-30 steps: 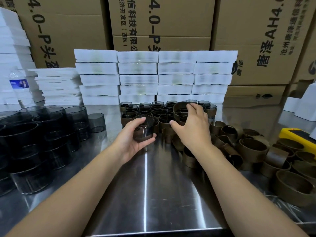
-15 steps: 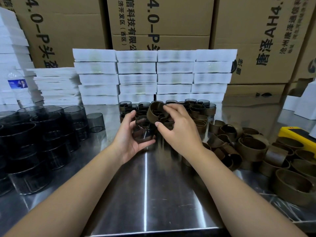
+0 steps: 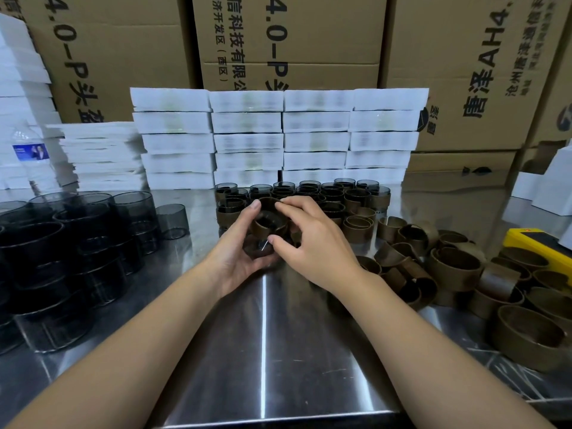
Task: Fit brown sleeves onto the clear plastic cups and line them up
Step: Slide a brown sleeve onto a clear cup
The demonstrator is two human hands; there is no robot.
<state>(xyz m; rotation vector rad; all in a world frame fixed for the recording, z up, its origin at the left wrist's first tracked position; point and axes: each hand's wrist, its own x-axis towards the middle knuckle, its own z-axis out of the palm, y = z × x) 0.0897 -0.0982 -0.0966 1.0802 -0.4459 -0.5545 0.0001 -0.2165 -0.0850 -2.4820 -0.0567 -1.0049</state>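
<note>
Brown sleeve (image 3: 268, 227) now sits over clear cup (image 3: 258, 247) top, no longer tilted beside it. L hand (image 3: 235, 255) curls round cup above steel table (image 3: 263, 351); R hand (image 3: 312, 246) fingers pinch sleeve.

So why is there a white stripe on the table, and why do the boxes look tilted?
Head view: the stripe is light glaring off the shiny metal table; head view edges: the wide-angle lens makes the cardboard boxes lean.

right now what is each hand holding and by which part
The left hand grips the clear plastic cup round its lower wall. The right hand pinches the brown ring-shaped sleeve across its rim, at the cup's mouth.
</note>
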